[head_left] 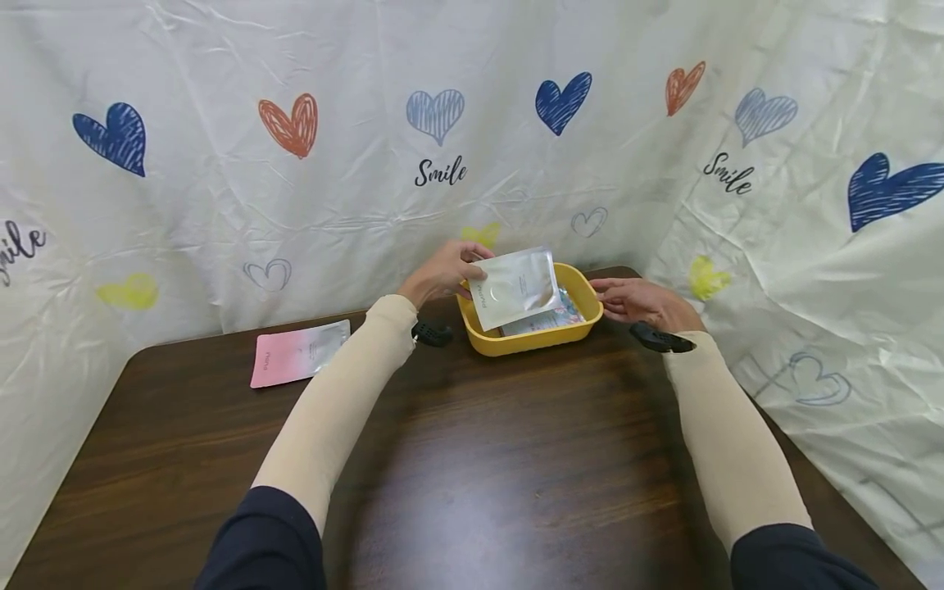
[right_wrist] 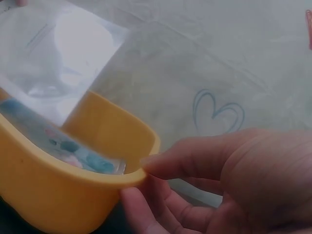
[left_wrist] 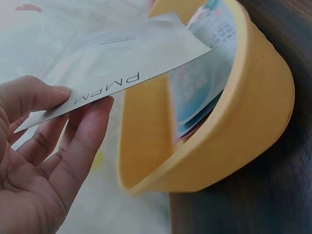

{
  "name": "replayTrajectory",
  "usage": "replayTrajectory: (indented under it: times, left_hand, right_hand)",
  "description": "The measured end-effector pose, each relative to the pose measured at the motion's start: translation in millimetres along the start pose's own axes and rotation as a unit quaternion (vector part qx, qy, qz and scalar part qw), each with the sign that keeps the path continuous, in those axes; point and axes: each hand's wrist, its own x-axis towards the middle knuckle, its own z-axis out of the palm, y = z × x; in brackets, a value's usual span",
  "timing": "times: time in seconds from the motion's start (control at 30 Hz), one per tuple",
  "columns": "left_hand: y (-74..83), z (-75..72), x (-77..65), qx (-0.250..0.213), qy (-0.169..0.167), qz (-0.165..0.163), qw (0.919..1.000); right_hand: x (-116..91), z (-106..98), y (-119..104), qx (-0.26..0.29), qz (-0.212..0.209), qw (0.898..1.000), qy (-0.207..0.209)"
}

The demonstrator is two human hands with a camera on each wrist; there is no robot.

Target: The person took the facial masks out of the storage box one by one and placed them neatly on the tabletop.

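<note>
Yellow tub sits on the dark wood bench, near its far edge. Left hand is at the tub's left end, thumb on top and fingers underneath, pinching a silvery-white packet by one end; "PMPM" is readable on it in the left wrist view. Packet is tilted over the tub, covering part of the opening; can't tell whether it touches the contents. Right hand is at the tub's right end, thumb and forefinger nearly together with the rim pinched between them, other fingers bent outside the wall. Inside the tub: patterned packets, several edges stacked, exact count unclear. Pink-and-silver packet lies flat on the bench, left of the tub and well apart from it. White cloth with hearts and "Smile" print hangs behind the tub and off to its right. Beige sleeves reach in from the tub's near side, black wrist devices at their ends.
</note>
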Motion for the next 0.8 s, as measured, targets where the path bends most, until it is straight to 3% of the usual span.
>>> replayTrajectory:
  times: [0.23, 0.43, 0.8]
  left_hand:
    - [5.1, -18.1, -15.5, -0.003, 0.02, 0.01, 0.9997]
    - [6.5, -36.3, -35.6, -0.004, 0.029, 0.015, 0.9994]
    - [7.2, -67.7, -75.4, 0.007, 0.055, 0.009, 0.9984]
  right_hand:
    - [-4, 3, -3, 0.002, -0.003, 1.0, 0.005]
    - [-8, 6, -1, -0.028, -0.02, 0.999, 0.007]
    - [-12, 7, 1, 0.019, -0.045, 0.999, -0.013]
